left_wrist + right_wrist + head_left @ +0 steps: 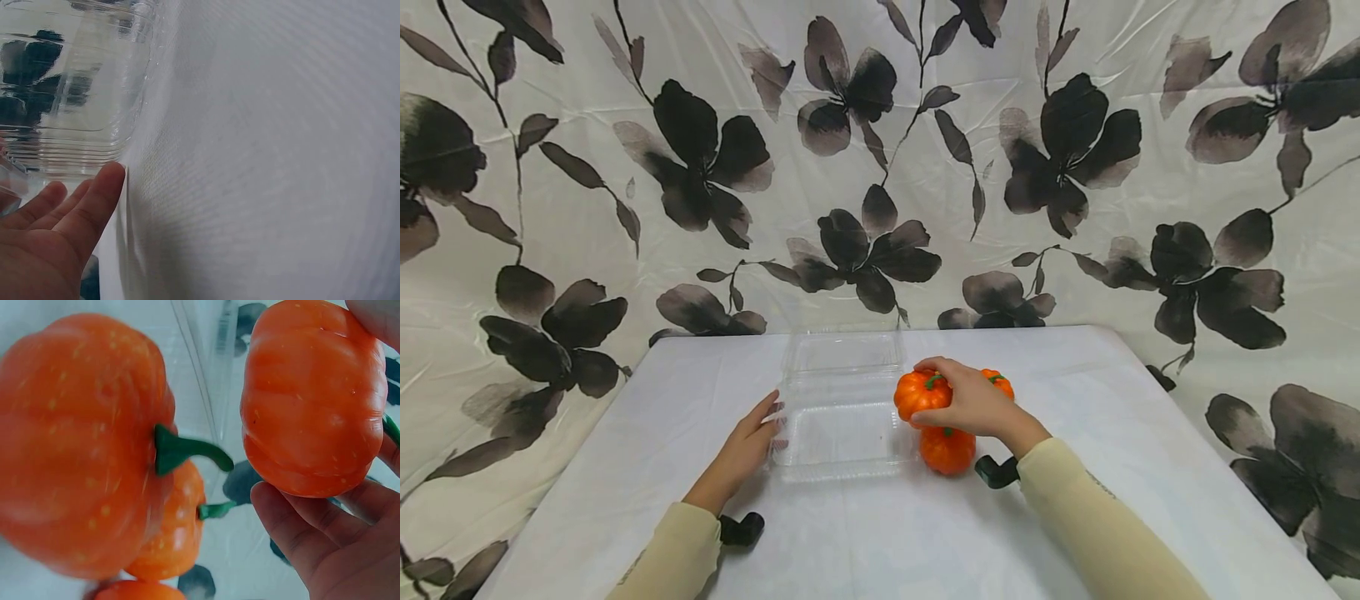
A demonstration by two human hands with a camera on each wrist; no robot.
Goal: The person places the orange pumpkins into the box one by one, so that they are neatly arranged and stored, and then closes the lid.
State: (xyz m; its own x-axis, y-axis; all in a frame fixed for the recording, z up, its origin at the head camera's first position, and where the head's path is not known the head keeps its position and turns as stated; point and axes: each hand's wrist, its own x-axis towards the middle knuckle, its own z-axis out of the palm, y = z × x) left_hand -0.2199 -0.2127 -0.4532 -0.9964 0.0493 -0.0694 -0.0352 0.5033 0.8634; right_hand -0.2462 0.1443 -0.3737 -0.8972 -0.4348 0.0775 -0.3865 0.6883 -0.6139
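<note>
My right hand (976,405) grips a small orange toy pumpkin (916,393) with a green stem, thumb on one side and fingers on the other. It is held beside the right edge of a clear plastic clamshell box (842,437), whose lid (844,353) lies folded back behind it. A second pumpkin (947,452) sits just below the hand, close to the box. My left hand (739,457) rests at the box's left side, its fingers extended along the wall. In the left wrist view the fingertips (114,172) are right at the ribbed plastic.
Another pumpkin (999,383) stands behind the right hand, partly hidden. In the right wrist view a large near pumpkin (81,450) overlaps others behind it. The white-covered table (865,533) ends at a floral cloth (865,167) hanging at the back.
</note>
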